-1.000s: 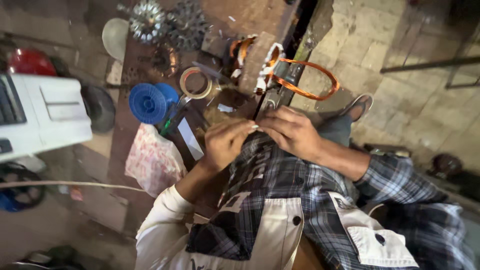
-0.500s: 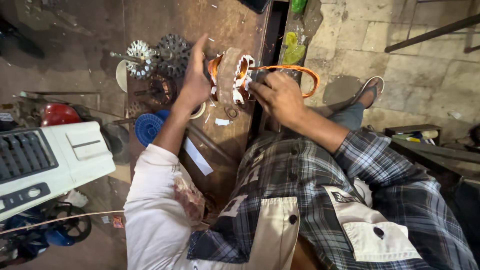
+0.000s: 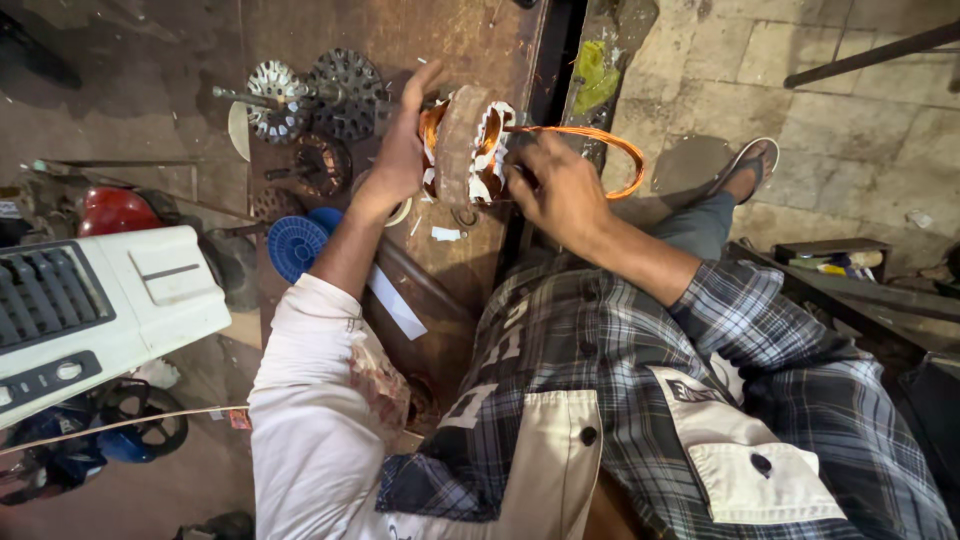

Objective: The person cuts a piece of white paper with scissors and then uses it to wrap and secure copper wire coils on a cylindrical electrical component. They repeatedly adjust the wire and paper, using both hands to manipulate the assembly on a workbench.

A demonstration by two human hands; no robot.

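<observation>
My left hand [image 3: 402, 150] grips the left side of a round motor stator [image 3: 462, 148] with copper windings and white paper insulation, held upright over a rusty metal workbench [image 3: 330, 40]. On the stator's right side, my right hand [image 3: 555, 190] pinches a loop of orange copper wire [image 3: 608, 150] that arcs out to the right. My plaid sleeve and a white sleeve fill the lower part of the view.
Two finned metal rotors on a shaft [image 3: 310, 92] lie at the bench's back left, with a blue plastic disc [image 3: 297, 247] below them. A white appliance casing [image 3: 95, 305] stands at the left. A sandalled foot [image 3: 745, 170] rests on the stone floor at right.
Both hands have lifted from my lap to the stator on the bench and taken hold of it. The stator now stands more upright between them.
</observation>
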